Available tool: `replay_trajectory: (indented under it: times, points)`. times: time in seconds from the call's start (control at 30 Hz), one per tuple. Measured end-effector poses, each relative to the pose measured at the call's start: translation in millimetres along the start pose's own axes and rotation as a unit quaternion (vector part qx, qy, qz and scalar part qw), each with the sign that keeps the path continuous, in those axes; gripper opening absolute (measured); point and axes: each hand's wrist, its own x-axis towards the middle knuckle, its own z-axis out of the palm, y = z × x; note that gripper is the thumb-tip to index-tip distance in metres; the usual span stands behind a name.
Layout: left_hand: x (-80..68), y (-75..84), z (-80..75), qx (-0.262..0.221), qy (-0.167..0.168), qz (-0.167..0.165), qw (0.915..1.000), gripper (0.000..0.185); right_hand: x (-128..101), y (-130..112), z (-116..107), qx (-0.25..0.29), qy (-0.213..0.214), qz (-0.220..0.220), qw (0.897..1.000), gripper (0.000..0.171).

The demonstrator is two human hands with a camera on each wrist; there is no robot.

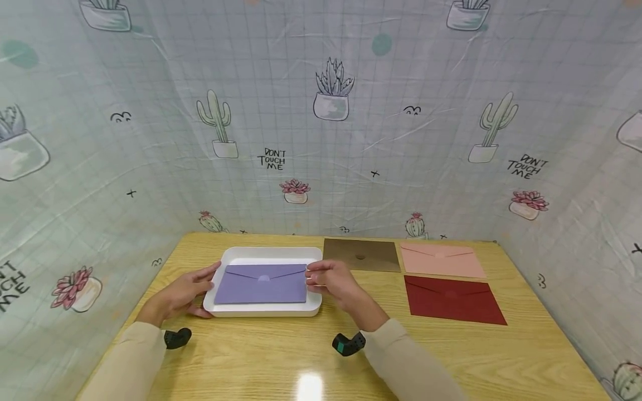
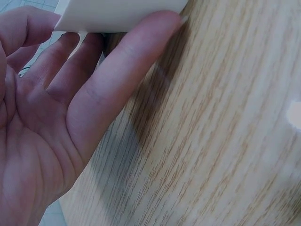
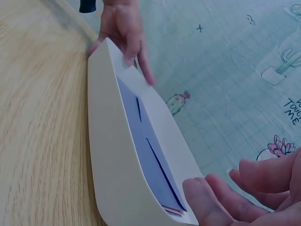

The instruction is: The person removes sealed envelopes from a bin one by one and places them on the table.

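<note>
A white tray (image 1: 266, 255) lies flat on the wooden table, with a purple envelope (image 1: 261, 284) inside it, flap side up. My left hand (image 1: 188, 288) holds the tray's left rim, thumb over the edge and straight fingers (image 2: 89, 84) against the outer wall of the tray (image 2: 117, 14). My right hand (image 1: 328, 280) hovers at the tray's right rim with loosely bent fingers (image 3: 254, 179) and holds nothing; its thumb touches the tray's corner (image 3: 188, 219). In the right wrist view the purple envelope (image 3: 146, 150) lies on pinkish edges of another one, and the left hand (image 3: 121, 28) shows at the far rim.
Three more envelopes lie to the right of the tray: a brown one (image 1: 361, 254), a pink one (image 1: 441, 260) and a dark red one (image 1: 453, 299). A cactus-print sheet walls the table on three sides. Bare wood runs along the near edge (image 1: 281, 362).
</note>
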Motion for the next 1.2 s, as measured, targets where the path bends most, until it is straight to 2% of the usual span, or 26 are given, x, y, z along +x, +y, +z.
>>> replay_trajectory:
  times: [0.47,0.87,1.03,1.2]
  points:
    - [0.0,0.8,-1.8,0.002,-0.001,-0.004,1.0000,0.070,14,5,22,0.007,0.021,0.023,0.999,0.048]
    - [1.3,4.7,-2.9,-0.002,0.001,-0.007,1.0000,0.070,18,6,31,-0.002,0.037,0.011,0.999,0.051]
    - [0.4,4.6,-2.3,-0.002,-0.003,-0.008,1.0000,0.071,18,6,32,0.060,0.031,0.029,0.997,0.054]
    - [0.4,4.6,-4.1,-0.005,-0.002,-0.008,0.9999,0.071,21,8,31,0.150,0.021,0.043,0.988,0.056]
